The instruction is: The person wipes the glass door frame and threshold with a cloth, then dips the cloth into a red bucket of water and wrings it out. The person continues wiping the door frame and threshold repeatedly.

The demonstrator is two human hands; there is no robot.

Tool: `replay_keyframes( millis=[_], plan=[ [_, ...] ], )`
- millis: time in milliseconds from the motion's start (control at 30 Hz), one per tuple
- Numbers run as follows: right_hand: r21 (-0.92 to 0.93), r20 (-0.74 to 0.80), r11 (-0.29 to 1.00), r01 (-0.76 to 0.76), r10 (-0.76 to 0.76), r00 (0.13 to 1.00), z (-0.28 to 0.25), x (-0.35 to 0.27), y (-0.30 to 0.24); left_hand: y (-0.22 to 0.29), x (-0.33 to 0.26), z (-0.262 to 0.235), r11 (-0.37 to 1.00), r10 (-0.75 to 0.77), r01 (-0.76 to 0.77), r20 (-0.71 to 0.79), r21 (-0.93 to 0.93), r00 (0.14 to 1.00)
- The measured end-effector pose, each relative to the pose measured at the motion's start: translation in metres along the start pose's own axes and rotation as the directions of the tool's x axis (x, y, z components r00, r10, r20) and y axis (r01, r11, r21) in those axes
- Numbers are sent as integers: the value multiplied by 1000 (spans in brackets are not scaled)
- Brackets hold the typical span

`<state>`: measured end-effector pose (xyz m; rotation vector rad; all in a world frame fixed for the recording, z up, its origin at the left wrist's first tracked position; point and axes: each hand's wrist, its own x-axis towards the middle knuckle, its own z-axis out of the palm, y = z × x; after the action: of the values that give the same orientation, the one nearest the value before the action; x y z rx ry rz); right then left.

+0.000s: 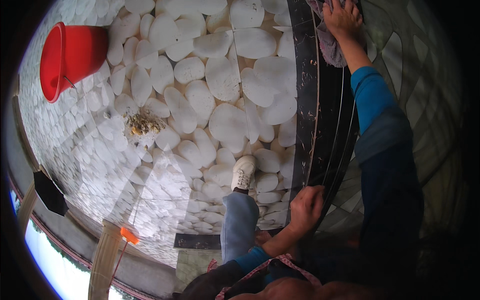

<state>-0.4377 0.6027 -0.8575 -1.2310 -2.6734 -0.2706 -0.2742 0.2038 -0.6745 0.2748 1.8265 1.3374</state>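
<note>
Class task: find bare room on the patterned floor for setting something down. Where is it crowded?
Bare floor lies between the red bucket and the dark strip, and between the debris pile and the shoe. Crowded: the strip's upper end, by the right hand on a cloth, and the lower, by the left hand.

I am looking down on a glossy floor (210, 80) patterned with white pebbles, where pale light (157, 182) is falling in broad patches. Toward my left, a beige column (103, 260) is standing, and bright sky (52, 257) is glowing beside it.
</note>
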Motion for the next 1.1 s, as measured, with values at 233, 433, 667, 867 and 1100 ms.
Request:
replay_keyframes(
  millis=[233,433,667,867,1100],
  plan=[
    [92,-56,991,95,-90,994,-26,-105,6,7,-15,10,997,-37,35,-32,-63,999],
    [82,100,994,70,-78,992,-82,-261,21,8,-38,3,996,0,-7,-77,-89,997],
    [13,177,1000,-5,3,984,-128,-387,22,-4,-88,-9,994,80,-84,-48,-75,996],
    [54,201,999,-6,-5,979,-169,-517,41,-43,-137,-20,987,136,-136,5,84,991],
    [93,302,991,-100,67,951,-218,-710,66,-111,-203,-28,914,165,-211,158,347,974]
  ],
)
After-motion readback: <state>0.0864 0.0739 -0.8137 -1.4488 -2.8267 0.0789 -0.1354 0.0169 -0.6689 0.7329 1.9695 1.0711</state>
